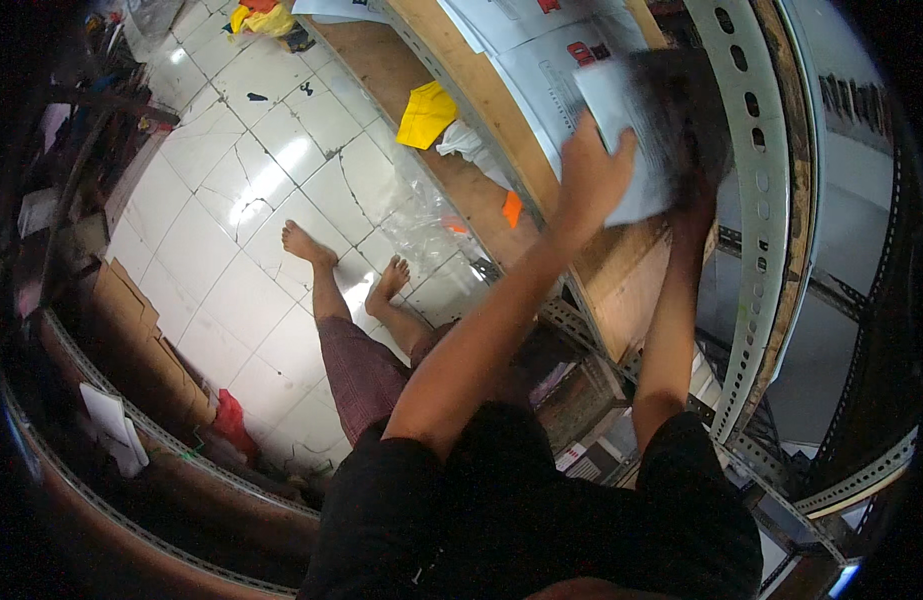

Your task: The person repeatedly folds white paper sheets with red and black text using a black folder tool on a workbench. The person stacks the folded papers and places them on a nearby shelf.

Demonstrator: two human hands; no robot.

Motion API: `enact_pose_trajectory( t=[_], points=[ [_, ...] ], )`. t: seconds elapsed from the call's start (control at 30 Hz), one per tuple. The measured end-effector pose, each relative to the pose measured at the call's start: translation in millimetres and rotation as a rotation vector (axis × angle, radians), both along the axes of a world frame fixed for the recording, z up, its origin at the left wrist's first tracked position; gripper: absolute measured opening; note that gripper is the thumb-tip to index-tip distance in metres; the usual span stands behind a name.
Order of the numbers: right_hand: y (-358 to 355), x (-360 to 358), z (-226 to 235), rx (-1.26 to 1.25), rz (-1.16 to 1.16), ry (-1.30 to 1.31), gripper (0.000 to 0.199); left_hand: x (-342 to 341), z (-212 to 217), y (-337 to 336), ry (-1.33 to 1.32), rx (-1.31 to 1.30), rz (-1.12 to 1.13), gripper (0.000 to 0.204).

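Note:
On the wooden shelf at the upper right, my left hand (596, 172) grips the left edge of a white printed sheet or thin stack (636, 185), its thumb on top. Motion smears the dark print on that stack. My right hand (693, 205) is at the stack's right side, in shadow, and its fingers are too dark and blurred to make out. Under and beyond the stack lie more flat white sheets with red and black print (541, 75).
A slotted metal upright (751, 150) stands close to my right arm. A yellow piece (427, 115), a white crumpled piece (466, 142) and an orange scrap (511, 208) lie on a lower board. Clear plastic (416, 215) lies on the cracked tile floor (221, 220). Cardboard (146, 330) leans at left.

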State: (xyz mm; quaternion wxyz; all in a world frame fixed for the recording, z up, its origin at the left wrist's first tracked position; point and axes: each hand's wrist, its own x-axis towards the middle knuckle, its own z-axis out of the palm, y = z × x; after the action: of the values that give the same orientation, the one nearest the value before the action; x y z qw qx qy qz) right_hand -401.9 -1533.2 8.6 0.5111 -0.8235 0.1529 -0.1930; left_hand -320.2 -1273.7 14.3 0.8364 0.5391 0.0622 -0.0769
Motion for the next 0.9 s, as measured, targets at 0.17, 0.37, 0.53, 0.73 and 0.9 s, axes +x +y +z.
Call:
enact_pose_trajectory(
  t=[0.17, 0.37, 0.53, 0.73, 0.9],
  points=[
    [-52.3, 47.2, -22.3, 0.393, 0.224, 0.111, 0.035, 24.9, -36.4, 0.8, -0.014, 0.325, -0.021, 0.028],
    [-43.3, 65.3, -40.4, -0.858, -0.011, 0.539, 0.028, 28.6, -29.7, 24.9, 0.068, 0.397, -0.220, 0.052],
    [-34.6, 69.2, -53.9, 0.072, -0.458, 0.335, 0.035, 25.1, -19.5, 53.0, -0.019, 0.480, -0.183, 0.069],
    [-92.0, 25.4, -108.8, -0.253, 0.089, 0.427, 0.044, 17.3, -32.2, 39.6, 0.046, 0.445, -0.171, 0.076],
    [-39.6, 75.6, -90.1, 0.204, 0.018, 0.406, 0.041, 26.6, -41.0, 46.9, 0.072, 0.370, -0.211, 0.060]
  ],
)
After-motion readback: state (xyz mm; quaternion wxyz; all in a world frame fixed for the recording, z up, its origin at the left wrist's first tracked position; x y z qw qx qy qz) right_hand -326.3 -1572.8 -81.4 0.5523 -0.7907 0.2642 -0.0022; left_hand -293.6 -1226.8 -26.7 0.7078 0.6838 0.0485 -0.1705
